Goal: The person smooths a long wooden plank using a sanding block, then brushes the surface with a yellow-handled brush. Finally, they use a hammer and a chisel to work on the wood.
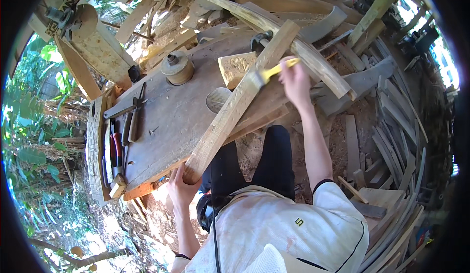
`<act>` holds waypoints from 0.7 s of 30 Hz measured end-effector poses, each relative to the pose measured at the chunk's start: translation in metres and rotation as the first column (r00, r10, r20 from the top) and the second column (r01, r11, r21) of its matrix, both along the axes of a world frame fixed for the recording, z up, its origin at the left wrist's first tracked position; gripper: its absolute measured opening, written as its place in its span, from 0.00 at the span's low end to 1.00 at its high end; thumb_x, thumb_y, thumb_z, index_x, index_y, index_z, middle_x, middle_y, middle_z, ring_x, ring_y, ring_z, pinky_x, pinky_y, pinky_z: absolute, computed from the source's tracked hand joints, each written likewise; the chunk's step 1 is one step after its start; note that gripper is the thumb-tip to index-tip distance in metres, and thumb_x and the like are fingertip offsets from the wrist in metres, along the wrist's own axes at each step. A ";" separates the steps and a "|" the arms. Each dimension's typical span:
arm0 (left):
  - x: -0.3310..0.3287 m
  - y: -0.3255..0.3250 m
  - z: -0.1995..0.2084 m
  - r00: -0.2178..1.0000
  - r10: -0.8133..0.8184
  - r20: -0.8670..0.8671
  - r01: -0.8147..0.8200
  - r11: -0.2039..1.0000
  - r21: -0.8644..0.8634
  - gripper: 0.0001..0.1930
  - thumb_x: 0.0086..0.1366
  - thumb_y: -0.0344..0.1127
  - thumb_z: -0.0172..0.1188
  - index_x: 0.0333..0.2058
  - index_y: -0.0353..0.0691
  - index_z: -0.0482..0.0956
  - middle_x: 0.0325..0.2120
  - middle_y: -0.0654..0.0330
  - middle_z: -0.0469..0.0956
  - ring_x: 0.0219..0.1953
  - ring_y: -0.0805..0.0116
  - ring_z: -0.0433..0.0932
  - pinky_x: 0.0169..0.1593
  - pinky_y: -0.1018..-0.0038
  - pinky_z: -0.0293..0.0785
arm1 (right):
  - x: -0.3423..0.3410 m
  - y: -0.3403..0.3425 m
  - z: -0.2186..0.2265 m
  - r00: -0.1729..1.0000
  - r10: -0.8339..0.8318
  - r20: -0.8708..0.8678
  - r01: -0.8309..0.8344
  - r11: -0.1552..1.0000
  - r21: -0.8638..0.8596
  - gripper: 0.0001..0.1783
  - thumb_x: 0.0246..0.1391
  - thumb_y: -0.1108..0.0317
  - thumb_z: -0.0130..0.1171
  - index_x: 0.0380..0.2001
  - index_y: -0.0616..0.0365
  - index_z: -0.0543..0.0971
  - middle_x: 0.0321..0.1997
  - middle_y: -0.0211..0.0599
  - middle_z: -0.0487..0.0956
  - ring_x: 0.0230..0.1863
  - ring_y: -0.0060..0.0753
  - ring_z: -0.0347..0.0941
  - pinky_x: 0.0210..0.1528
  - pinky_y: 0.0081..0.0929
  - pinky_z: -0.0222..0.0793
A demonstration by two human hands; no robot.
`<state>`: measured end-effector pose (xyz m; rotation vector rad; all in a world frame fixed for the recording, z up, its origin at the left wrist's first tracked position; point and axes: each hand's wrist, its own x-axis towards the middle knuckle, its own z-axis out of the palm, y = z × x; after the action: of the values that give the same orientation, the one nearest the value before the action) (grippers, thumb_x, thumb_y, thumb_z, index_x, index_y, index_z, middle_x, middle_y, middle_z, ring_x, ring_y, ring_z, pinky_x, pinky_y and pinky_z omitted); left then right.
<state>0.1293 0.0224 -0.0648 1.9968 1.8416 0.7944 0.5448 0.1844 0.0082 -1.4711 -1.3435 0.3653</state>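
Note:
A long, squared wooden beam (229, 105) lies slantwise across the workbench (166, 119), its near end jutting past the front edge. My left hand (182, 189) is closed around that near end. In my right hand (295, 81) is a yellow-handled paintbrush (274, 72), gripped by its handle. The pale bristles rest against the upper part of the beam. Beside the brush, behind the beam, sits a light wooden block (235, 67). A round flat disc (218, 99) lies partly hidden under the beam.
A round lidded wooden pot (177, 68) stands on the bench. Pliers (116, 148), chisels and other hand tools lie at its left end. A rough pole (318, 62) slants at the right. Stacked wood strips (396, 126) and offcuts surround the right and far sides.

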 end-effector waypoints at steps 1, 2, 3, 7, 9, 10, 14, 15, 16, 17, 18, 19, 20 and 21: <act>0.000 0.000 0.000 1.000 -0.006 0.007 0.006 1.000 0.014 0.32 0.43 0.37 0.79 0.50 0.36 0.82 0.38 0.51 0.83 0.39 0.51 0.84 0.42 0.62 0.81 | 0.009 0.007 0.004 0.994 -0.101 -0.047 0.107 0.984 0.143 0.09 0.72 0.65 0.55 0.46 0.59 0.78 0.32 0.28 0.79 0.30 0.18 0.76 0.31 0.23 0.72; 0.001 0.000 0.000 1.000 -0.014 0.013 0.013 1.000 0.028 0.32 0.44 0.37 0.79 0.51 0.36 0.82 0.38 0.51 0.83 0.38 0.51 0.84 0.42 0.62 0.81 | 0.014 0.011 0.005 0.975 -0.194 -0.107 0.217 0.936 0.277 0.10 0.73 0.64 0.55 0.47 0.60 0.78 0.32 0.27 0.79 0.31 0.18 0.76 0.31 0.21 0.72; 0.001 0.000 0.000 1.000 -0.018 0.018 0.017 0.999 0.035 0.33 0.44 0.38 0.79 0.51 0.36 0.82 0.37 0.52 0.83 0.38 0.51 0.84 0.42 0.62 0.81 | 0.015 0.009 0.001 0.985 -0.160 -0.059 0.171 0.946 0.275 0.10 0.73 0.65 0.55 0.47 0.61 0.78 0.33 0.28 0.79 0.31 0.18 0.76 0.31 0.20 0.72; -0.002 -0.003 -0.001 1.000 -0.001 0.010 0.001 1.000 0.023 0.34 0.45 0.39 0.80 0.53 0.37 0.82 0.36 0.52 0.83 0.37 0.52 0.84 0.42 0.62 0.81 | -0.022 -0.010 -0.002 0.960 0.279 0.004 -0.273 0.936 0.221 0.11 0.72 0.64 0.56 0.47 0.61 0.79 0.36 0.33 0.82 0.27 0.18 0.75 0.29 0.17 0.69; -0.003 -0.004 0.000 1.000 0.011 0.006 -0.011 1.000 0.019 0.35 0.45 0.40 0.80 0.54 0.37 0.82 0.36 0.52 0.83 0.37 0.53 0.84 0.42 0.62 0.81 | -0.015 0.000 -0.004 0.908 0.410 -0.087 -0.401 0.910 0.102 0.12 0.72 0.63 0.56 0.47 0.61 0.79 0.38 0.34 0.82 0.29 0.21 0.78 0.29 0.17 0.71; -0.003 -0.005 0.000 1.000 0.013 0.009 -0.013 1.000 0.024 0.35 0.45 0.40 0.80 0.54 0.37 0.82 0.36 0.52 0.83 0.36 0.53 0.84 0.42 0.62 0.81 | -0.003 0.009 0.006 0.960 0.273 -0.061 -0.268 0.960 0.074 0.12 0.72 0.62 0.57 0.47 0.60 0.79 0.40 0.36 0.83 0.29 0.22 0.79 0.30 0.18 0.73; 0.001 -0.002 -0.001 1.000 -0.003 -0.008 0.003 1.000 -0.002 0.37 0.45 0.41 0.81 0.56 0.37 0.82 0.36 0.53 0.83 0.36 0.54 0.85 0.43 0.63 0.82 | 0.050 0.047 0.023 0.957 -0.228 0.179 0.136 0.899 0.416 0.12 0.73 0.60 0.55 0.48 0.58 0.78 0.36 0.30 0.81 0.30 0.18 0.77 0.30 0.16 0.71; 0.001 -0.002 -0.002 1.000 -0.011 0.003 0.011 1.000 0.014 0.37 0.45 0.41 0.81 0.56 0.37 0.82 0.36 0.53 0.83 0.36 0.54 0.85 0.43 0.63 0.82 | 0.054 0.051 0.026 0.922 -0.313 0.230 0.158 0.843 0.514 0.12 0.74 0.60 0.54 0.48 0.57 0.78 0.35 0.28 0.80 0.30 0.17 0.76 0.30 0.15 0.70; 0.000 -0.004 -0.002 1.000 -0.007 0.009 0.006 1.000 0.029 0.37 0.45 0.41 0.81 0.56 0.36 0.81 0.36 0.53 0.83 0.36 0.54 0.85 0.43 0.63 0.82 | 0.050 0.055 0.031 0.983 -0.126 0.132 0.072 0.933 0.352 0.12 0.74 0.60 0.54 0.48 0.57 0.78 0.35 0.28 0.80 0.30 0.18 0.77 0.31 0.17 0.70; -0.001 -0.005 -0.002 1.000 -0.002 0.015 0.001 0.999 0.042 0.37 0.45 0.41 0.81 0.56 0.36 0.81 0.35 0.53 0.83 0.36 0.54 0.85 0.43 0.63 0.82 | 0.048 0.059 0.036 0.999 0.050 0.002 -0.049 0.980 0.191 0.12 0.74 0.61 0.54 0.47 0.57 0.78 0.35 0.28 0.80 0.30 0.19 0.77 0.31 0.18 0.71; -0.001 -0.004 -0.002 1.000 -0.007 0.015 0.007 0.999 0.040 0.38 0.45 0.42 0.81 0.56 0.36 0.81 0.35 0.53 0.83 0.36 0.54 0.85 0.43 0.63 0.82 | 0.051 0.057 0.037 0.971 0.182 -0.155 -0.178 0.983 0.042 0.11 0.74 0.61 0.53 0.47 0.57 0.78 0.35 0.29 0.81 0.30 0.19 0.77 0.32 0.19 0.71; -0.001 -0.003 -0.004 1.000 -0.012 0.014 0.012 0.999 0.038 0.38 0.45 0.42 0.81 0.56 0.36 0.81 0.35 0.53 0.83 0.36 0.54 0.85 0.43 0.63 0.82 | 0.058 0.063 0.040 0.980 0.183 -0.074 -0.190 0.978 -0.088 0.12 0.73 0.60 0.55 0.47 0.58 0.78 0.35 0.30 0.82 0.30 0.20 0.78 0.31 0.21 0.72; 0.000 -0.002 -0.004 1.000 -0.017 0.012 0.017 0.999 0.035 0.38 0.45 0.42 0.81 0.57 0.36 0.81 0.35 0.53 0.83 0.36 0.54 0.85 0.43 0.64 0.82 | 0.067 0.071 0.045 0.996 0.084 -0.024 -0.086 0.995 -0.048 0.13 0.73 0.60 0.56 0.46 0.59 0.79 0.34 0.31 0.82 0.30 0.21 0.79 0.31 0.22 0.73; -0.001 -0.004 -0.004 1.000 -0.007 0.004 0.007 0.999 0.047 0.38 0.45 0.42 0.81 0.57 0.36 0.81 0.35 0.53 0.83 0.36 0.55 0.85 0.43 0.64 0.82 | 0.079 0.085 0.050 1.000 -0.005 0.028 0.005 1.000 0.006 0.14 0.72 0.59 0.57 0.45 0.59 0.79 0.33 0.32 0.83 0.30 0.22 0.80 0.30 0.23 0.73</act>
<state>0.1283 0.0181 -0.0687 2.0269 1.8288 0.8466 0.6236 0.2699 0.0580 -1.4793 -1.3613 0.3384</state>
